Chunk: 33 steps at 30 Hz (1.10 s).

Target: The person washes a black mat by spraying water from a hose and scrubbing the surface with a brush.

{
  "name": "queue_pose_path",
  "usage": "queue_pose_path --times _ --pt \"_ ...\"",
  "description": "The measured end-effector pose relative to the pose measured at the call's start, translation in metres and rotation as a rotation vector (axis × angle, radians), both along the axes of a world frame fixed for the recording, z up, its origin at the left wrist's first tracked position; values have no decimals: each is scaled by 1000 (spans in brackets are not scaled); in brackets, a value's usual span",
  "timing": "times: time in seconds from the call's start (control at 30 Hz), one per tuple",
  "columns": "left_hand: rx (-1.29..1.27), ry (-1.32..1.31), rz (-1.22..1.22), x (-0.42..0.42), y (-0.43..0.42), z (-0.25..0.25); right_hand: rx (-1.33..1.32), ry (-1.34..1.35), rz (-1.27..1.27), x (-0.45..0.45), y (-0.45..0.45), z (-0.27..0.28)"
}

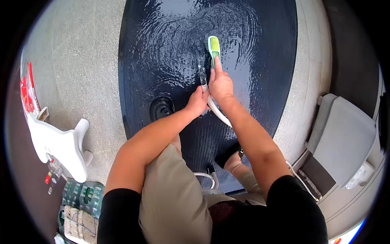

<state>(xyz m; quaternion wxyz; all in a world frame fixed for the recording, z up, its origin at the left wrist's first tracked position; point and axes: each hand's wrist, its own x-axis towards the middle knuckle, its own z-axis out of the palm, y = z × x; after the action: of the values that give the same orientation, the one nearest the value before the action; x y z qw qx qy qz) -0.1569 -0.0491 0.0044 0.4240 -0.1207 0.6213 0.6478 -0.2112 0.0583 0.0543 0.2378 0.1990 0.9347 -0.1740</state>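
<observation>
The right hand [221, 86] curls around the handle of a scrub brush [215, 44], index finger laid along it toward the head, while the left hand [198, 102] sits just beside it, fingers bent around the end of a white hose [220, 114]; how tightly either hand grips, I cannot tell. The brush is over the wet dark mat [262, 87], its yellow-green side facing up and its head pointing away from the person; whether its underside touches the mat is hidden. It looks like light, stiff plastic, hard to break but probably slick when wet, so the handle is the place to hold it, with the extended finger helping to steer and press the head. The hose seems soft and bendable, likely heavier and springier with water inside; it is best held close behind its mouth, where clear water runs out, so that the end does not swing. Rippled water spreads over the mat beyond the hands, and that surface is likely slippery under the black shoes [161, 108]. Farther out, a white plastic seat [61, 146] stands to the left and a grey padded seat [345, 130] to the right.
</observation>
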Motion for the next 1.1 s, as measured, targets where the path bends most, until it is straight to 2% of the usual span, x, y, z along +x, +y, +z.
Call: queue_pose_path --times 0.03,0.07,0.13,0.2,0.23,0.27,0.33,0.4,0.47,0.5,0.6,0.7,0.77,0.8,0.93,1.1 --pt "-77 27 17 5 -1 -20 -29 41 90 29 0 -3" --pt "-155 51 33 5 -4 -34 -52 -42 157 50 -1 1" --pt "-138 65 3 0 -9 -30 -61 -79 220 73 -9 19" --pt "-126 21 37 -2 -8 -27 -31 -71 216 27 -4 14" --pt "-153 143 75 7 -3 -39 -5 -49 210 -3 -4 11" --pt "-154 142 75 4 0 -30 10 -28 227 -2 -2 3" --pt "-62 31 132 -13 -2 -2 53 90 195 -70 -6 -4" --pt "-99 18 102 -26 -6 -8 58 184 141 -123 -9 -16" --pt "-116 67 -55 -30 -16 -28 35 209 101 -132 -15 -22" --pt "12 -27 -66 -29 -21 -34 19 186 125 -113 -16 -25" --pt "-1 -45 -128 -30 -27 -37 -14 0 209 -32 -16 -2" --pt "50 -66 -80 -28 -27 -36 8 -35 266 -11 -6 9" --pt "70 -73 -77 -29 -29 -29 33 -76 316 -44 11 16" --pt "95 -72 -77 -28 -29 -26 86 126 267 -89 23 -2" --pt "118 -51 -52 -30 -30 -26 106 112 127 -169 28 -12" --pt "107 -37 -21 -31 -28 -26 73 100 199 -83 2 -8"
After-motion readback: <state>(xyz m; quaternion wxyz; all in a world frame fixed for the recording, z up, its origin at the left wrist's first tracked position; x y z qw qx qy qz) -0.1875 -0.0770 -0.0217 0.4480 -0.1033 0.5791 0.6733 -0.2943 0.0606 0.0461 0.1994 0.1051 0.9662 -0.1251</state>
